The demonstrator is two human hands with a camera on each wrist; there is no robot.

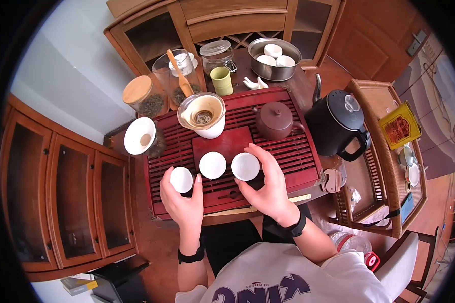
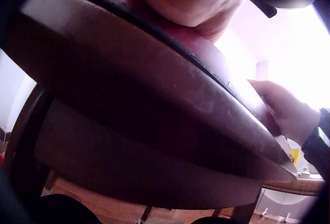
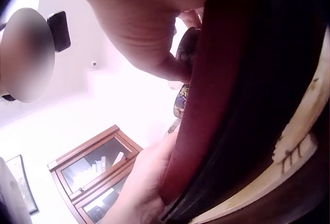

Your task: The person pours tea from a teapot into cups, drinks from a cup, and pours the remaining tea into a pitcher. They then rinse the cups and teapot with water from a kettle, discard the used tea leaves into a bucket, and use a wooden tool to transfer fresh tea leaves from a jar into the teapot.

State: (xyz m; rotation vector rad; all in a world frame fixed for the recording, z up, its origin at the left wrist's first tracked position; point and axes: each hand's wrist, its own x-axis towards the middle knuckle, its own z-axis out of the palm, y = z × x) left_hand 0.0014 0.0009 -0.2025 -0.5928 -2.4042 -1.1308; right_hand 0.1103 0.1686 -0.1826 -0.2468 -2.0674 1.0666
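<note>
Three small cups with white insides stand in a row at the front of the red slatted tea tray (image 1: 162,146). My left hand (image 1: 186,208) holds the left cup (image 1: 181,180) between thumb and fingers. With thumb and forefinger around its sides, my right hand (image 1: 270,194) grips the right cup (image 1: 245,166). Between the hands is the middle cup (image 1: 213,165), untouched. From the right wrist view, the cups' outer walls look dark or patterned, and the thumb is against a dark cup (image 3: 187,44). The left wrist view shows mostly the table edge (image 2: 170,80), its cup hidden.
Behind the cups are a strainer (image 1: 203,113) on a white vessel and a brown clay teapot (image 1: 276,120). A black kettle (image 1: 337,123) stands at right. Tea jars (image 1: 145,96), a green cup (image 1: 221,81) and a metal bowl (image 1: 274,59) of white cups line the back.
</note>
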